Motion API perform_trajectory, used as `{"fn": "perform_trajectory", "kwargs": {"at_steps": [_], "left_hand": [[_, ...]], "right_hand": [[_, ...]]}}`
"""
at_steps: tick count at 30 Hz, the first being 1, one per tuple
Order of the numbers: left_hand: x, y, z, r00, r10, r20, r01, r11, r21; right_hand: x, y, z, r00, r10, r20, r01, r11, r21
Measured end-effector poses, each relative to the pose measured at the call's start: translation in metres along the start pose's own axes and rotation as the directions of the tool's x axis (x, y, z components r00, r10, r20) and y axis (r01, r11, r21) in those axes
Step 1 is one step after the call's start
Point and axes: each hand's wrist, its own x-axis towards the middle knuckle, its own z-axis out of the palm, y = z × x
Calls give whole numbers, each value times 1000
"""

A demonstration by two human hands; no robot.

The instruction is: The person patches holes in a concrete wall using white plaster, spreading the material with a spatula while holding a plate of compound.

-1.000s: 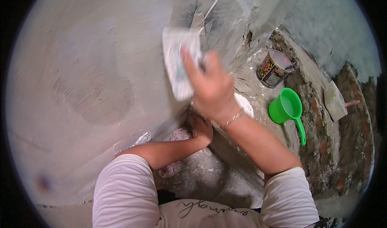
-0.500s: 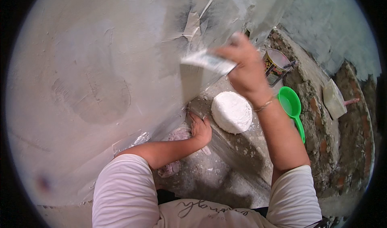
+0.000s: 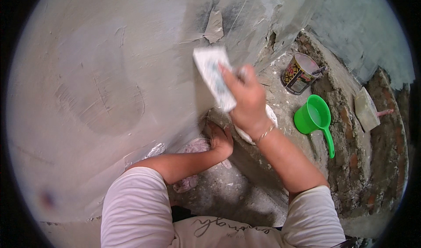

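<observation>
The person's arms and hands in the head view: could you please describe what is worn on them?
Both arms are bare from the upper arm down, under short, pale pinkish-white sleeves, the left sleeve and right sleeve both creased. The right hand has a thin metal bracelet at the wrist. The left hand shows no glove, ring or watch that can be seen. Neither hand is gloved.

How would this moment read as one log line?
right hand: presses trowel on wall | left hand: on ledge, holds nothing | scoop, can: beside
</observation>
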Motion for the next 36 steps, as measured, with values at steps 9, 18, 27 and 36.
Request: {"fn": "perform_trajectory", "kwargs": {"at_steps": [9,18,27,36], "left_hand": [[-2,12,-9,988,-85,126,87,996,-12],[4,-17,9,989,103,106,-111,991,75],[-2,15,-1,994,-16,113,17,1000,-3],[3,-12,-4,994,76,75,-79,996,41]], "right_hand": [[-16,19,-21,773,633,35,-600,713,362],[7,-53,13,963,183,-200,-151,975,164],[28,-35,-9,876,446,-186,-429,895,126],[41,-75,-14,969,-11,-248,58,982,182]]}}
